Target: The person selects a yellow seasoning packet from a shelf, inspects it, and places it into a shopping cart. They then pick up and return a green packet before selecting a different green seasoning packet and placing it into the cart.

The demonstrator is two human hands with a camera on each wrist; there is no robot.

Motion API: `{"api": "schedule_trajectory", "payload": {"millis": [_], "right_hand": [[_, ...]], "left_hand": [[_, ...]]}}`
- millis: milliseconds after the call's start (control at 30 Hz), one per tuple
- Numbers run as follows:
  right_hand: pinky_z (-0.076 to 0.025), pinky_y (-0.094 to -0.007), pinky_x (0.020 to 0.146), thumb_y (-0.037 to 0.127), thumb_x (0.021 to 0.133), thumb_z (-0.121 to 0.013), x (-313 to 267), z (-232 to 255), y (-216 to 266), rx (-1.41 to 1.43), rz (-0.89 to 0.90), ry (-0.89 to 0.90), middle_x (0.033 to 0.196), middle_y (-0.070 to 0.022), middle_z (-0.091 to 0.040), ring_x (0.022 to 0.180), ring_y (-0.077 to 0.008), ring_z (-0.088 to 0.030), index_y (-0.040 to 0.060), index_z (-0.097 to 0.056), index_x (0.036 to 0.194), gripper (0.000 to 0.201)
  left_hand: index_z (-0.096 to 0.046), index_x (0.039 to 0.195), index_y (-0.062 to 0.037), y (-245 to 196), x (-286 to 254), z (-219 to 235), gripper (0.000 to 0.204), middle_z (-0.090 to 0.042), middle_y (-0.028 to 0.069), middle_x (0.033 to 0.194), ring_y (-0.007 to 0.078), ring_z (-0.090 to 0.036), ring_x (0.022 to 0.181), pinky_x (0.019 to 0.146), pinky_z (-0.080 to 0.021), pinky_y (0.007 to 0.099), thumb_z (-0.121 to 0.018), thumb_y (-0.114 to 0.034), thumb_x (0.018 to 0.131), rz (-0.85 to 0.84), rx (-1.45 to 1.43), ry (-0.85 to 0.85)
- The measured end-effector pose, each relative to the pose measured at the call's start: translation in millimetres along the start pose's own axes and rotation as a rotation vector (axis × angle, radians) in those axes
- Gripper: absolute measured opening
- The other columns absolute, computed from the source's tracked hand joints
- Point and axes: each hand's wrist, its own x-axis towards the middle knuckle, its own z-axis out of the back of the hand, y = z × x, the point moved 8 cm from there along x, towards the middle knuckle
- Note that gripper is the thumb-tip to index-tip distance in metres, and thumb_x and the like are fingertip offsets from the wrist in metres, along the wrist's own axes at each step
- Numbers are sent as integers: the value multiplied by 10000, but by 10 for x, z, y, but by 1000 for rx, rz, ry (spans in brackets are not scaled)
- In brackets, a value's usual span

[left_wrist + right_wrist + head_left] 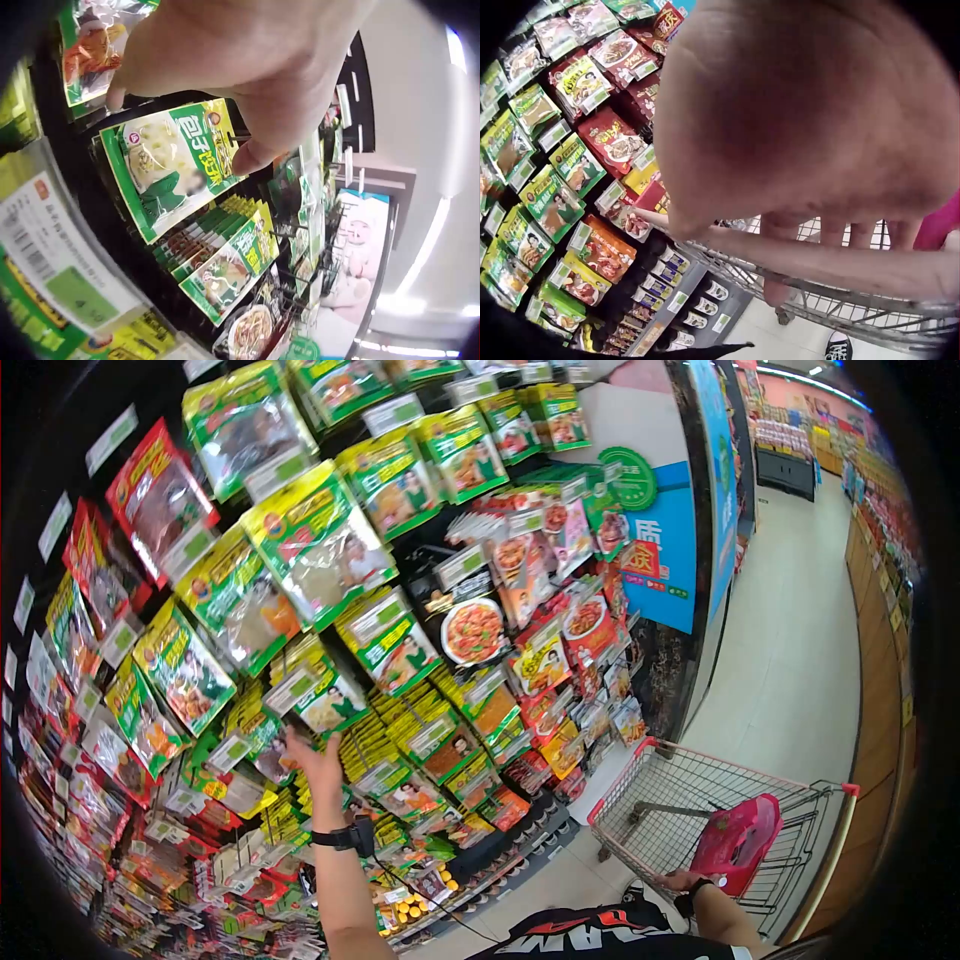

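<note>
My left hand (318,765) reaches up among the hanging seasoning packets, thumb and fingers spread apart. In the left wrist view, the thumb (255,154) overlaps the edge of a green and yellow packet (169,169) beside its hook. A fingertip (115,97) is near another green-edged packet (97,52) above it. Down at the right, my right hand (682,882) grips the near rim of a wire shopping cart (640,800). In the right wrist view its fingers (780,225) go over the rim, and the palm hides much of the cart.
A pink-red plastic item (740,840) lies in the cart. Price tags (290,690) stick out in front of the packets. Bottles (705,304) stand on the low shelf. A blue sign (660,550) ends the rack, and a pale aisle floor (790,620) runs beyond it.
</note>
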Motion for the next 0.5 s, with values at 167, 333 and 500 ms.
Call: {"api": "schedule_trajectory", "payload": {"millis": [167, 333, 500], "right_hand": [[-409, -460, 1061, 858, 774, -446, -304, 405, 93, 110, 53, 33, 1357, -213, -568, 1284, -366, -517, 34, -601, 1320, 1000], [-402, -467, 1064, 859, 768, -477, 2, 297, -89, 260, 147, -47, 1292, -195, -620, 1239, -375, -549, 155, -735, 1152, 842], [-430, -437, 1041, 809, 758, -553, 169, 231, -163, 369, 112, -148, 1256, -211, -640, 1218, -359, -576, 112, -718, 1181, 832]], "left_hand": [[-94, 1574, -137, -117, -58, -87, 865, -245, 148, 1555, 312, -271, 1438, 1140, -267, 467, -654, -239, 923, 336, -375, 64], [-146, 1553, -95, 39, 77, -89, 820, -255, 156, 1544, 305, -265, 1437, 1145, -241, 464, -654, -217, 921, 290, -286, 0], [-221, 1514, -56, -37, 40, -256, 711, -379, 156, 1450, 290, -369, 1368, 1121, -291, 410, -624, -151, 936, 277, -443, 50]]}}
